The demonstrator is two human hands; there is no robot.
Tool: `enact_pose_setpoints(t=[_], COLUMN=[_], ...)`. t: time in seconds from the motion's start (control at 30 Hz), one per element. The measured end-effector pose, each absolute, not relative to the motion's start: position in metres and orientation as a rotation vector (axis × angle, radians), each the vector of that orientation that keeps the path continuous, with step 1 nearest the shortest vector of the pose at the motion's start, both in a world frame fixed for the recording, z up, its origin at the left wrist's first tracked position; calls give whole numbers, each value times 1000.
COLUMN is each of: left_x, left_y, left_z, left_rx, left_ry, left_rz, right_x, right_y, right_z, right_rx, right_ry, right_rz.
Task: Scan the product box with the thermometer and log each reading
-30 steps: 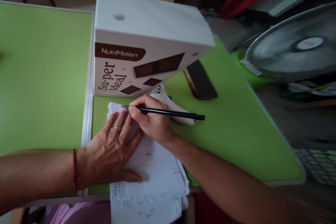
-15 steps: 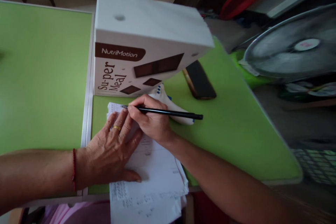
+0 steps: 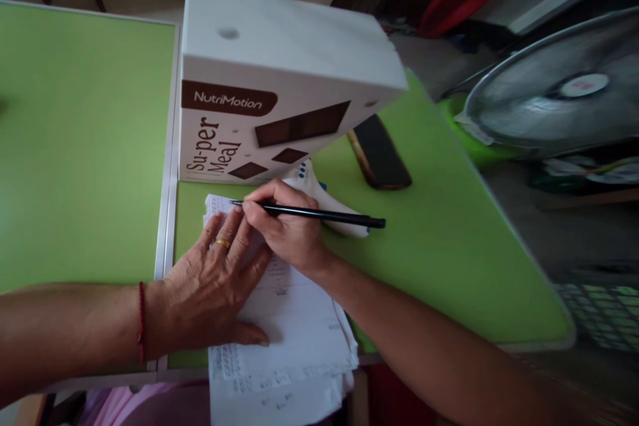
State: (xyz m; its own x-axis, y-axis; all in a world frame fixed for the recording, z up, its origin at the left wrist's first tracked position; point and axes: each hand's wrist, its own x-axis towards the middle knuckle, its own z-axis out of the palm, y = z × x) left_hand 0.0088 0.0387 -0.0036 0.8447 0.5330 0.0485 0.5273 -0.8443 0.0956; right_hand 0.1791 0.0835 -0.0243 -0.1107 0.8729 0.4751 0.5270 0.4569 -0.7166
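Note:
A stack of paper sheets with handwriting lies on the green table and hangs over its front edge. My left hand, with a gold ring and a red cord bracelet, rests flat on the top sheet, fingers stretched out. In my right hand is a slim black pen, pinched near its point. The tip meets the paper's upper left part, just beyond my left fingertips. Part of the writing is hidden beneath both hands.
A white NutriMotion box stands right behind the paper. Beside my right hand lies a white and blue packet, and farther off a dark phone. The green table has a metal-edged seam. A fan stands to the right.

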Motion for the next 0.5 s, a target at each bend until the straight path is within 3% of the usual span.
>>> enact_pose_setpoints(t=[0.5], left_x=[10], left_y=[39], left_z=[-2], left_rx=[2910], left_ry=[840], left_rz=[99], right_x=[179], right_y=[84], right_z=[-24], right_rx=[-1208], right_ry=[-1791], right_rz=[461])
